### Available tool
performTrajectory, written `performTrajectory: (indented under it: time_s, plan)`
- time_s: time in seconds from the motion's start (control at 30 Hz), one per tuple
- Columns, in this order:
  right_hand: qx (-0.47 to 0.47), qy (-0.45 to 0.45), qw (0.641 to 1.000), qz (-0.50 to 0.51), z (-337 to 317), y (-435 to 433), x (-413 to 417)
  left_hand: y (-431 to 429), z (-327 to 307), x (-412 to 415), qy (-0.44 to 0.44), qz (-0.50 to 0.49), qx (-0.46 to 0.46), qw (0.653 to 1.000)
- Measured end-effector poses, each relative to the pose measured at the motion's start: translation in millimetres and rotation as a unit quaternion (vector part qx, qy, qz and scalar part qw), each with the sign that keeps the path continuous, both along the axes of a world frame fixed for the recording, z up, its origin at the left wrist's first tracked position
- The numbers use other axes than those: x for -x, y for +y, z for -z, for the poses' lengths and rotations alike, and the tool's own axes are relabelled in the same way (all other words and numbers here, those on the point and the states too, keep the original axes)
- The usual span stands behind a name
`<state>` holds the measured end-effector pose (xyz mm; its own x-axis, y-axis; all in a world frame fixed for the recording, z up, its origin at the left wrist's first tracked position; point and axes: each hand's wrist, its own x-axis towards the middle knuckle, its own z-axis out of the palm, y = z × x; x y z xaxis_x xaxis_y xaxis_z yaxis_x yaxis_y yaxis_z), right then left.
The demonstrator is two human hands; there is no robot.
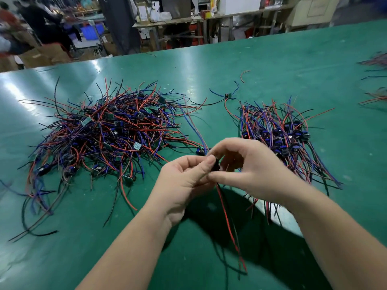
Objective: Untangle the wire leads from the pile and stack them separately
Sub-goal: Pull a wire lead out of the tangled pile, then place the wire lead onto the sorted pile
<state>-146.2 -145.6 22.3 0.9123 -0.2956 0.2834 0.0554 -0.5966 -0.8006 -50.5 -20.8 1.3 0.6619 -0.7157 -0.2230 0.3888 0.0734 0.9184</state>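
Left hand (184, 183) and right hand (253, 164) pinch wire lead (228, 222), between pile (109, 132) and stack (278, 130)

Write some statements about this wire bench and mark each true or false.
1. The left hand and the right hand both pinch one wire lead. True.
2. The tangled pile lies to the right of the sorted stack. False: it lies to the left.
3. The table is red. False: it is green.
4. A single lead lies apart on the table, beyond both heaps. True.
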Motion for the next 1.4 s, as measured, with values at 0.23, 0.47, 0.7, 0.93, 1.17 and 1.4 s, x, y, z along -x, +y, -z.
performTrajectory:
  time_s: [0.23, 0.47, 0.7, 0.93, 1.17, 1.4]
  plan:
    - [-0.115, -0.113, 0.98, 0.116, -14, -25, 7, -2, -1, -4, 0.011, 0.014, 0.02, 1.0]
    - [0.057, -0.075, 0.892, 0.441, -13, -96, 38, 2, -3, -9, 0.035, -0.01, 0.001, 0.999]
    - [0.114, 0.031, 0.859, 0.499, -3, -119, 48, 4, -6, -9, 0.035, -0.011, 0.017, 0.999]
    - [0.093, 0.187, 0.867, 0.453, 7, -120, 42, 4, -9, -7, 0.037, -0.022, 0.024, 0.999]
    - [0.153, 0.257, 0.844, 0.445, 7, -107, 33, 4, -8, -6, 0.03, -0.023, 0.026, 0.999]
    - [0.087, 0.076, 0.983, 0.14, -4, -44, 6, 3, -5, -4, 0.019, -0.016, 0.014, 1.0]
